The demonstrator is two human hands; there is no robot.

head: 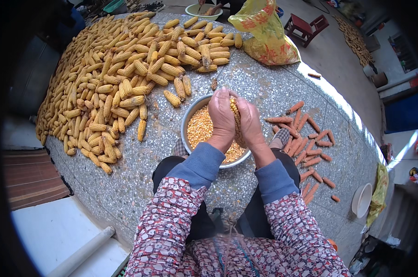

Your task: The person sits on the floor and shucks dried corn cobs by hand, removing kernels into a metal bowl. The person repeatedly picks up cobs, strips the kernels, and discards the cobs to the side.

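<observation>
Both my hands meet over a round basin (pixel 185 130) that holds loose yellow corn kernels (pixel 199 128). Between them is a corn cob (pixel 237 119), tilted and still bearing rows of kernels. My left hand (pixel 222 116) wraps it from the left, fingers partly hiding its upper end. From the right, my right hand (pixel 249 119) grips the same cob, thumb near the top. The basin stands on the speckled terrazzo floor between my feet. Part of its rim is covered by my hands and wrists.
A large heap of unshelled corn cobs (pixel 126 69) spreads at the left. Stripped reddish cobs (pixel 299 145) lie to the right. Ahead stand a yellow plastic sack (pixel 271 45) and a red stool (pixel 305 28). Another person's hands (pixel 210 10) are over a pale green basin (pixel 191 9).
</observation>
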